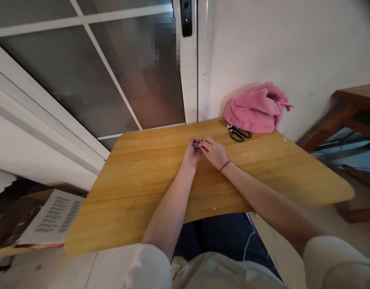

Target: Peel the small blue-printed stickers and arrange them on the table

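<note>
Over the far middle of the wooden table [136,172], my two hands meet around a small dark blue, shiny-looking thing [196,145]; its kind is too small to make out. My left hand [192,153] holds it from the left with curled fingers. My right hand [213,151], with a thin red string bracelet [225,165] at the wrist, pinches at its right side. Scissors with black and white handles [237,132] lie to the right of my hands, beside a pink plush cloth bundle [257,108].
A white-framed glass door [136,80] and a white wall [281,44] stand behind the table. An open cardboard box [52,216] sits at the lower left. Wooden furniture [353,96] is at the right. Small white scraps [214,208] lie near the table's front edge.
</note>
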The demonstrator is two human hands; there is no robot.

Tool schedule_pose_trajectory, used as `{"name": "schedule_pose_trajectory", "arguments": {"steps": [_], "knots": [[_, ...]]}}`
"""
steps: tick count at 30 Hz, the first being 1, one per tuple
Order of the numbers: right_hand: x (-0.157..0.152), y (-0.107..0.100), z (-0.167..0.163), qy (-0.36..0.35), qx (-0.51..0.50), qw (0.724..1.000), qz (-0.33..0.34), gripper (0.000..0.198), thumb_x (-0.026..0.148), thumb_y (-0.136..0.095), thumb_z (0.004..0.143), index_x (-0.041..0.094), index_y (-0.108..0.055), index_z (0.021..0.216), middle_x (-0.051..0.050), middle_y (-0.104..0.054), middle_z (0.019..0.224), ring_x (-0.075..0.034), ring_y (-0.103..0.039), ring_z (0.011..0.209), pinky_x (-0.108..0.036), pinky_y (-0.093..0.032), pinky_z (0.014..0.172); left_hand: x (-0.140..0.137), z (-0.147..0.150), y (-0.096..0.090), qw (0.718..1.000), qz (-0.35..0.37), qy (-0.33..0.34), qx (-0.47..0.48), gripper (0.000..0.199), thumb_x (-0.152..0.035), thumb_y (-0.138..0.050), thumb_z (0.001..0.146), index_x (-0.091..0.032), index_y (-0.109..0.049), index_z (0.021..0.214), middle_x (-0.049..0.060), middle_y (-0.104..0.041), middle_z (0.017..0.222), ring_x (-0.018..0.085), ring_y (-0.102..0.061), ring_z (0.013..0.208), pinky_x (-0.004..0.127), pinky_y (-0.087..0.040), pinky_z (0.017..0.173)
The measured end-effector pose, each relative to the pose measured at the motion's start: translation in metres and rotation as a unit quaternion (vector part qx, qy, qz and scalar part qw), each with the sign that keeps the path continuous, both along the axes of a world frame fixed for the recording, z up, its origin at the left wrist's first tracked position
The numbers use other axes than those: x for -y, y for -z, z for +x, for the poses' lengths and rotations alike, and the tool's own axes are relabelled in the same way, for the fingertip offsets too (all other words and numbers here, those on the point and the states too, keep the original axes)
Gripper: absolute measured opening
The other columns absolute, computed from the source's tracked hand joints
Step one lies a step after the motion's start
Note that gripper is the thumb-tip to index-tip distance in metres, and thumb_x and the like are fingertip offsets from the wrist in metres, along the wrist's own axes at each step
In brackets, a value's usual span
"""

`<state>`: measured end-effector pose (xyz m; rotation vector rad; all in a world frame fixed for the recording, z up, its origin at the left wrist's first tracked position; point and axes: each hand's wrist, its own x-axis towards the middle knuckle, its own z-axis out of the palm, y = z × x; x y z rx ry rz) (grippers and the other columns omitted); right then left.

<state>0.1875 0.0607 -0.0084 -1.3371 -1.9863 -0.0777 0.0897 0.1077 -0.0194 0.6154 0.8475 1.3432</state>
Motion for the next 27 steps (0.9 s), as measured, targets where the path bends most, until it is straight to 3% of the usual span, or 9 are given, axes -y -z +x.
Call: {"name": "schedule_pose_trajectory", "arguments": {"steps": [3,5,7,10,13,16,22,27], "knots": [[-0.002,-0.001,0.003,-0.055,-0.009,0.998,-0.014,0.02,0.028,-0.047,0.089,0.022,-0.064,0.096,-0.006,-0.059,0.096,-0.016,-0.057,0.077,-0.028,-0.042,0.068,-0.005,-0.002,0.003,1.0,-0.012,-0.014,0.02,0.033,-0.022,-0.034,0.095,-0.015,-0.054,0.069,0.005,-0.058,0.075,0.011,-0.06,0.078,0.025,-0.05,0.076],[-0.004,-0.001,0.005,-0.087,-0.024,0.995,-0.031,0.021,0.031,-0.05,0.087,0.021,-0.059,0.104,-0.006,-0.058,0.093,-0.016,-0.056,0.074,-0.027,-0.043,0.066,-0.01,-0.01,0.005,0.999,-0.017,-0.033,0.029,0.026,-0.026,-0.038,0.094,-0.014,-0.058,0.082,0.006,-0.06,0.084,0.011,-0.06,0.079,0.027,-0.051,0.075],[-0.006,0.0,0.007,-0.072,-0.043,0.996,-0.042,0.027,0.035,-0.052,0.085,0.019,-0.056,0.107,-0.006,-0.057,0.088,-0.017,-0.055,0.075,-0.029,-0.043,0.068,-0.015,-0.022,0.005,0.997,-0.016,-0.062,0.038,0.025,-0.032,-0.048,0.09,-0.014,-0.057,0.104,0.007,-0.06,0.102,0.015,-0.059,0.086,0.034,-0.052,0.075],[-0.009,0.004,0.01,-0.009,-0.013,0.997,-0.077,0.032,0.045,-0.058,0.08,0.018,-0.059,0.096,-0.008,-0.056,0.091,-0.023,-0.053,0.088,-0.038,-0.04,0.08,-0.02,-0.042,0.006,0.993,-0.013,-0.103,0.054,0.033,-0.034,-0.051,0.088,-0.017,-0.054,0.116,0.009,-0.056,0.117,0.018,-0.058,0.098,0.039,-0.051,0.082],[-0.011,0.007,0.014,0.02,0.023,0.987,-0.16,0.036,0.053,-0.065,0.07,0.02,-0.063,0.085,-0.009,-0.056,0.095,-0.03,-0.048,0.1,-0.046,-0.034,0.085,-0.022,-0.056,0.007,0.989,-0.012,-0.127,0.075,0.034,-0.034,-0.052,0.088,-0.016,-0.053,0.117,0.01,-0.055,0.118,0.019,-0.057,0.099,0.04,-0.05,0.083],[-0.014,0.008,0.018,0.024,-0.002,0.976,-0.218,0.03,0.051,-0.068,0.068,0.024,-0.067,0.082,-0.007,-0.058,0.093,-0.03,-0.046,0.101,-0.046,-0.032,0.085,-0.022,-0.061,0.009,0.986,-0.013,-0.136,0.096,0.034,-0.033,-0.052,0.088,-0.016,-0.053,0.116,0.009,-0.056,0.116,0.019,-0.058,0.098,0.04,-0.051,0.082],[-0.016,0.004,0.015,0.065,-0.024,0.962,-0.263,0.021,0.044,-0.07,0.069,0.024,-0.07,0.078,-0.007,-0.063,0.089,-0.029,-0.049,0.098,-0.044,-0.034,0.081,-0.021,-0.058,0.01,0.98,-0.011,-0.134,0.144,0.027,-0.033,-0.051,0.089,-0.014,-0.056,0.107,0.006,-0.06,0.101,0.013,-0.059,0.081,0.031,-0.052,0.07],[-0.011,0.002,0.01,0.086,-0.031,0.954,-0.286,0.017,0.039,-0.069,0.07,0.024,-0.07,0.077,-0.006,-0.065,0.088,-0.029,-0.05,0.098,-0.042,-0.034,0.081,-0.019,-0.057,0.006,0.972,-0.019,-0.13,0.197,0.018,-0.023,-0.045,0.091,-0.012,-0.055,0.082,-0.001,-0.054,0.071,0.007,-0.05,0.058,0.021,-0.045,0.055]]}}
